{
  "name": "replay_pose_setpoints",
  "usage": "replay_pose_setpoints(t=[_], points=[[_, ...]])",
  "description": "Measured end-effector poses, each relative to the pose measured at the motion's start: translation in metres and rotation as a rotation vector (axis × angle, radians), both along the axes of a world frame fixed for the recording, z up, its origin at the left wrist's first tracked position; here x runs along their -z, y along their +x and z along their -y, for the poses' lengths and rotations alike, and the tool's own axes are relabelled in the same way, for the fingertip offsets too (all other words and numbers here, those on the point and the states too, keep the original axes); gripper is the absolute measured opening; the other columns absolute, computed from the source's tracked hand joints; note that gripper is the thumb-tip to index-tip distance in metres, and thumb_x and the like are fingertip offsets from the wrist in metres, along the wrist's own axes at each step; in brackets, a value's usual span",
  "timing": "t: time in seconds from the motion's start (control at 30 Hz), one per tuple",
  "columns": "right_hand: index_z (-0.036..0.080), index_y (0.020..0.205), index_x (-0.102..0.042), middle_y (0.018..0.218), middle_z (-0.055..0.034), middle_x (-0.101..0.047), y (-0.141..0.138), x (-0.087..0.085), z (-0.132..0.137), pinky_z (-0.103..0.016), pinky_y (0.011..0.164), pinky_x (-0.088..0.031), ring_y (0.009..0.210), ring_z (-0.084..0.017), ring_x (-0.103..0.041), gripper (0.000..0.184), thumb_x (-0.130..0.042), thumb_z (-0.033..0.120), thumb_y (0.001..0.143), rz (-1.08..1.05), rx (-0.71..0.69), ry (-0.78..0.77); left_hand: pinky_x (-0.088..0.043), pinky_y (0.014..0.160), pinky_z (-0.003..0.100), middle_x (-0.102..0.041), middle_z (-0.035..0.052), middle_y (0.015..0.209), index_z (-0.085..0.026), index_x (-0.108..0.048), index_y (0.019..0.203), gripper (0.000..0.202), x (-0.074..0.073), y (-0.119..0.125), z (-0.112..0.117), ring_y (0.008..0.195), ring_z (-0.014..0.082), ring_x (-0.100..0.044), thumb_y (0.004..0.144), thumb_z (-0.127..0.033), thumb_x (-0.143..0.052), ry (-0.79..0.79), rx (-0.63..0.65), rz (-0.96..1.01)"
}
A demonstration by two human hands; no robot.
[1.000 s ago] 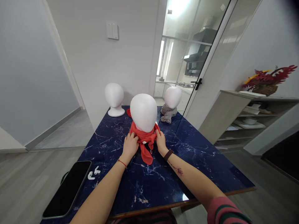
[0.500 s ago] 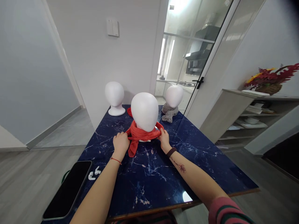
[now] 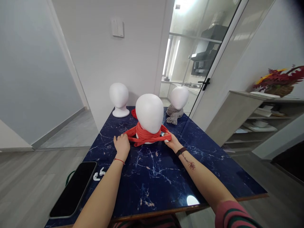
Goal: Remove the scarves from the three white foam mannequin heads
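A white mannequin head (image 3: 149, 110) stands upright at the middle of the table, its neck wrapped in an orange-red scarf (image 3: 145, 135). To the left of the neck, my left hand (image 3: 122, 146) grips one stretched part of the scarf, fingers curled over it. On the other side, my right hand (image 3: 171, 141) holds another part, with the cloth drawn out around its fingers. Both parts of the scarf are pulled outward, away from the neck. The base of the head is mostly hidden behind the cloth.
Behind stand a bare mannequin head (image 3: 119, 97) at left and another mannequin head (image 3: 179, 97) wearing a grey scarf (image 3: 174, 115). Red cloth (image 3: 134, 113) lies between them. A phone (image 3: 74, 189) and white earbuds (image 3: 99, 174) rest at the left edge of the dark blue table (image 3: 154, 186).
My hands have moved apart, drawing the scarf outward on both sides. The end that hung down at the front left is now lifted and stretched. The view has shifted slightly.
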State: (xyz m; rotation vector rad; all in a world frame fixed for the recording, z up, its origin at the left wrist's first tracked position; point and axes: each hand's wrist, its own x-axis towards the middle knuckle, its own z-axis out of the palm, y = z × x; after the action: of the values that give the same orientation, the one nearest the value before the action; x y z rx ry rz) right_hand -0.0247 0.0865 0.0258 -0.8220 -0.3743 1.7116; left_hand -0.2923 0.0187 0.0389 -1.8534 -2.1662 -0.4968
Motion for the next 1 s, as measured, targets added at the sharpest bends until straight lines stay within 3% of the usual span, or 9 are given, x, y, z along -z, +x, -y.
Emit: replay_pose_setpoints(t=[0.1,0.23,0.33,0.4,0.5,0.63,0.73,0.83,1.0], points=[[0.02,0.063,-0.034,0.043,0.0079,-0.036,0.001,-0.005,0.005,-0.012,0.038,-0.038,0.034,-0.005,-0.039,0.032,-0.031,0.019,0.095,-0.073,-0.061,-0.002,-0.026,0.105,0.052,-0.059,0.0147,0.118,-0.014,-0.062,0.104,0.036,0.003,0.005,0.0,0.113,0.0283,-0.05,0.08,-0.009,-0.035,-0.019,0.063,0.013],[0.018,0.073,-0.047,0.055,0.0022,-0.053,-0.004,-0.008,0.011,-0.018,0.045,-0.048,0.045,-0.009,-0.053,0.03,-0.035,0.036,0.094,-0.114,-0.125,0.008,-0.023,0.103,0.062,-0.048,0.0118,0.134,-0.019,-0.06,0.111,0.039,0.005,0.019,-0.001,0.129,0.0334,-0.033,0.075,-0.014,-0.046,-0.108,0.245,0.082],[0.018,0.078,-0.051,0.065,-0.002,-0.062,-0.006,-0.009,0.014,-0.022,0.052,-0.052,0.056,-0.012,-0.06,0.033,-0.039,0.046,0.092,-0.035,-0.169,-0.003,-0.019,0.106,0.061,-0.055,0.0102,0.126,-0.021,-0.065,0.102,0.032,0.004,0.024,-0.001,0.123,0.0317,-0.04,0.075,-0.016,-0.048,-0.127,0.34,0.063],[0.018,0.078,-0.052,0.065,-0.0035,-0.063,-0.005,-0.009,0.015,-0.021,0.046,-0.049,0.05,-0.011,-0.058,0.039,-0.034,0.05,0.092,0.108,-0.229,0.031,-0.021,0.107,0.055,-0.063,0.01,0.113,-0.02,-0.068,0.092,0.03,0.001,0.023,0.0,0.112,0.028,-0.051,0.077,-0.013,-0.043,-0.108,0.324,0.021],[0.017,0.081,-0.054,0.059,-0.0027,-0.062,0.0,-0.009,0.018,-0.017,0.033,-0.035,0.03,-0.004,-0.036,0.05,-0.023,0.053,0.094,0.269,-0.375,0.106,-0.028,0.105,0.051,-0.067,0.0116,0.095,-0.016,-0.069,0.084,0.033,-0.004,0.014,0.002,0.097,0.0262,-0.059,0.079,-0.009,-0.037,-0.085,0.213,-0.011],[0.015,0.084,-0.058,0.058,-0.0013,-0.059,0.014,-0.014,0.018,-0.017,0.034,-0.034,0.028,-0.001,-0.021,0.053,-0.024,0.056,0.092,0.259,-0.475,0.122,-0.027,0.103,0.053,-0.065,0.0157,0.094,-0.011,-0.068,0.085,0.036,-0.006,0.0,0.004,0.098,0.0292,-0.058,0.08,-0.008,-0.033,-0.046,0.06,-0.011],[0.016,0.084,-0.059,0.06,0.0002,-0.057,0.029,-0.018,0.011,-0.017,0.035,-0.035,0.032,-0.003,-0.027,0.049,-0.031,0.056,0.09,0.192,-0.422,0.18,-0.024,0.105,0.055,-0.064,0.0189,0.102,-0.01,-0.067,0.091,0.036,-0.003,-0.001,0.001,0.104,0.0308,-0.056,0.079,-0.007,-0.033,-0.016,0.034,0.07],[0.015,0.09,-0.06,0.066,-0.0014,-0.059,0.042,-0.021,0.005,-0.018,0.04,-0.039,0.044,-0.007,-0.045,0.036,-0.042,0.047,0.086,0.18,-0.287,0.265,-0.021,0.107,0.053,-0.063,0.0175,0.11,-0.011,-0.062,0.105,0.041,0.004,0.01,-0.005,0.111,0.0285,-0.055,0.076,-0.005,-0.035,-0.011,0.151,0.23],[0.012,0.085,-0.061,0.059,-0.0001,-0.056,0.047,-0.023,0.002,-0.019,0.039,-0.034,0.049,-0.01,-0.049,0.021,-0.057,0.02,0.066,0.736,-0.072,0.29,-0.025,0.107,0.052,-0.056,0.0142,0.127,-0.014,-0.044,0.128,0.053,0.018,0.034,-0.01,0.119,0.0265,-0.05,0.075,-0.016,-0.046,-0.013,0.278,0.394]])
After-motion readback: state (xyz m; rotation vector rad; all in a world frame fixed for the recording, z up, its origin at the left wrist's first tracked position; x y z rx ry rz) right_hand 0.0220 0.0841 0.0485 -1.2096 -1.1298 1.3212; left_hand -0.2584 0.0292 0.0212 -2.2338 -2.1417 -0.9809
